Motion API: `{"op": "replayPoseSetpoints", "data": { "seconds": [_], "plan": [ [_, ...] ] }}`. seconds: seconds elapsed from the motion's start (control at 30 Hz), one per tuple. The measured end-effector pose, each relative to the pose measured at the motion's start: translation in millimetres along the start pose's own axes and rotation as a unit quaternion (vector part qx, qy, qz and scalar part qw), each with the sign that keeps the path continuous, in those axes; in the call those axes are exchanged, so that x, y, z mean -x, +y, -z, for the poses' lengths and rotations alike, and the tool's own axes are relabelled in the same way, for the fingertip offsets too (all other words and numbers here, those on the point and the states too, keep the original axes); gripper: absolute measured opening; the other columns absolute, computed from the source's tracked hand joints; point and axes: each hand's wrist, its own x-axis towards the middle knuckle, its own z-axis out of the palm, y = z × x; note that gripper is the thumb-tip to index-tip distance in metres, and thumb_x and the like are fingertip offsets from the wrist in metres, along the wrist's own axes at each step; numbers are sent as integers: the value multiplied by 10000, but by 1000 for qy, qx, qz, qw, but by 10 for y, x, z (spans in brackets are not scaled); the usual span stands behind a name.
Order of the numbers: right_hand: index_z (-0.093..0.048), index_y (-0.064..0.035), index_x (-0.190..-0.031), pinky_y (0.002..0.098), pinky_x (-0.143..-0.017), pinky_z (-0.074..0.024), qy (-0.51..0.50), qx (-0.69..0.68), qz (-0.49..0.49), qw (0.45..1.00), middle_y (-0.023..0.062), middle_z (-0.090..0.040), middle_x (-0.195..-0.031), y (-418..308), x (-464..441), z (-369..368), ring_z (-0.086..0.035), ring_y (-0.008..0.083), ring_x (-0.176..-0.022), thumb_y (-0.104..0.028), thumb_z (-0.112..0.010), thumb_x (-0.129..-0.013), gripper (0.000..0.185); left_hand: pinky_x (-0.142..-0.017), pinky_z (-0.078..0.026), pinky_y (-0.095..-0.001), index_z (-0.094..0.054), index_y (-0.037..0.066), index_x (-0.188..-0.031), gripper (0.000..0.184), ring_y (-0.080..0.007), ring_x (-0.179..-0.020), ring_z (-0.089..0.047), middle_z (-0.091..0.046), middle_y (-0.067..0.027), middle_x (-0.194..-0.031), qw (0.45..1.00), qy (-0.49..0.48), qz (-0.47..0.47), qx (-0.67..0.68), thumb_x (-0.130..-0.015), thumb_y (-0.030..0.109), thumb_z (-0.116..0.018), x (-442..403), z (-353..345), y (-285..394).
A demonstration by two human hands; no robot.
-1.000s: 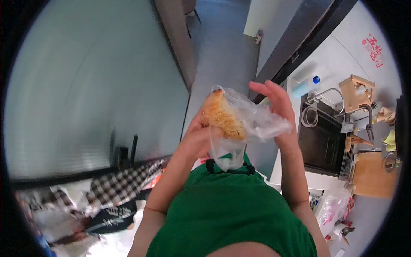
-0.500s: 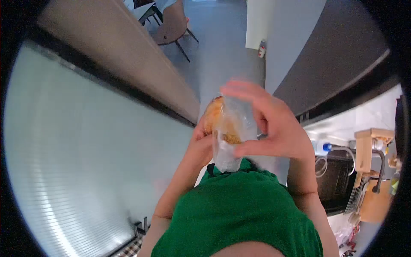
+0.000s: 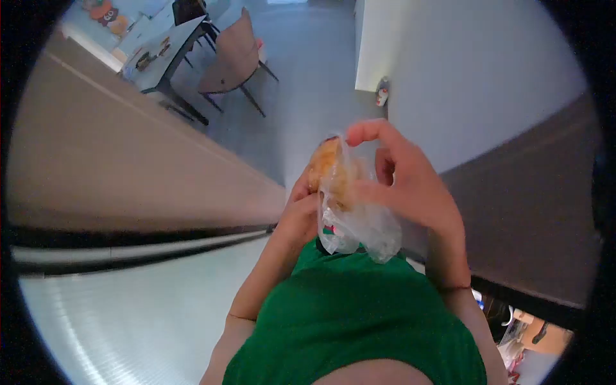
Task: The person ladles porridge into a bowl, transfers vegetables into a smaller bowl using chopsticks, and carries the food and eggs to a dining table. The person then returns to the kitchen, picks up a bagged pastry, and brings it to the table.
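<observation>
A piece of golden-brown bread (image 3: 328, 165) sits in a clear, crinkled plastic bag (image 3: 375, 234) in front of my chest. My left hand (image 3: 303, 204) is wrapped round the bag and the bread from the left side. My right hand (image 3: 404, 176) is on the right of the bag, with its thumb and index finger curved and apart. The thumb lies at the plastic over the lower part of the bread. The bag's loose part hangs down below my right hand, over the green top (image 3: 359, 301).
A dining table (image 3: 168, 61) and a chair (image 3: 236, 58) stand at the upper left. A bottle (image 3: 382, 92) is on the floor by the wall. A frosted glass panel (image 3: 141, 314) is at lower left, a dark panel (image 3: 526, 205) at right, kitchen items at lower right.
The view has moved out from beside the sink, and more of the table and chair shows. My right hand has come in from the right to the bag, whose loose part has dropped downward.
</observation>
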Motion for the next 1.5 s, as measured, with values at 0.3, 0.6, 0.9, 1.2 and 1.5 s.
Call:
{"op": "replayPoseSetpoints", "data": {
  "seconds": [0.3,0.6,0.9,1.2,1.5],
  "plan": [
    [-602,-55,-889,209,-503,-344,-17,80,-69,994,-60,-490,-604,108,-1719,-230,-404,30,-513,-184,-699,-786,191,-878,-496,-337,-375,77,-1380,636,-199,-1043,-589,-559,-100,-1215,999,-4,-23,-34,-789,57,-608,-1219,793,898],
    [-610,-47,-898,194,-568,-417,-111,-306,-99,940,-47,-596,-768,513,-3216,-631,-511,26,-665,-206,-542,-944,178,-995,-409,-383,-410,29,-1344,645,-215,-1165,-509,-525,-85,-1262,993,85,-78,33,-755,93,-667,-1588,1087,1651],
    [-607,-66,-934,193,-647,-456,-406,-371,-62,832,-35,-589,-850,1132,-4802,-1005,-541,41,-769,-177,-642,-847,146,-1019,-352,-350,-393,12,-1347,696,-192,-1180,-479,-501,-73,-1287,994,17,-102,26,-731,126,-694,-2338,1389,2366],
    [-536,-61,-953,202,-677,-459,-435,-401,-142,793,-19,-593,-858,662,-6182,-755,-550,40,-789,-142,-645,-830,183,-1012,-350,-355,-380,25,-1351,719,-202,-1207,-445,-473,-81,-1305,937,51,-249,-238,-737,156,-729,-3279,1634,3144],
    [-551,-45,-972,191,-635,-407,-485,-474,-178,713,-11,-592,-839,35,-6753,-875,-520,25,-749,-153,-586,-920,125,-958,-403,-373,-421,-4,-1293,680,-267,-1170,-482,-477,-155,-1271,847,-197,-399,-290,-757,240,-762,-3766,1655,3988]
  ]
}}
